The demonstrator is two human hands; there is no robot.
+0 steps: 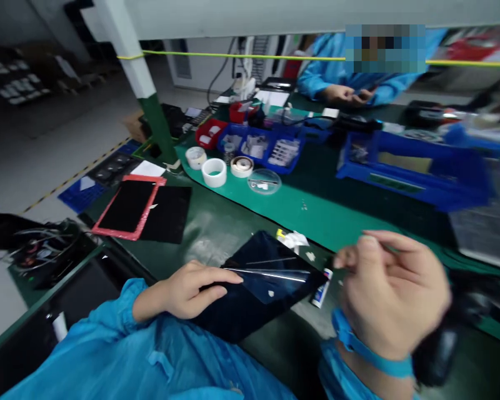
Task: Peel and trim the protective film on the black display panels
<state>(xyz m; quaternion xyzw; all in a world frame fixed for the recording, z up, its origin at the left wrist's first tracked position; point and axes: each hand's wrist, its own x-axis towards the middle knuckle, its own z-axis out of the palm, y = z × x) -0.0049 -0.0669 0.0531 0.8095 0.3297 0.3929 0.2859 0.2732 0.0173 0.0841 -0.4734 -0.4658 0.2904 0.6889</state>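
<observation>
A dark glossy panel [250, 300], like a tablet screen, lies flat on the green bench in front of me. My left hand [187, 289] rests on its left edge, fingers stretched out flat and pressing it down. A clear film [275, 273] is lifted off the panel's surface and stretches toward my right hand [394, 294]. That hand hovers to the right of the panel, thumb and forefinger pinched together at the film's end. A blue strap circles my right wrist. Crumpled white scraps [294, 240] lie just beyond the panel.
A red-framed black panel [129, 206] and a black sheet [169, 214] lie at the left. Rolls of tape [214, 172] and a clear dish [264, 181] stand further back, before blue parts bins [260, 147]. A person in blue works across the bench [350, 91].
</observation>
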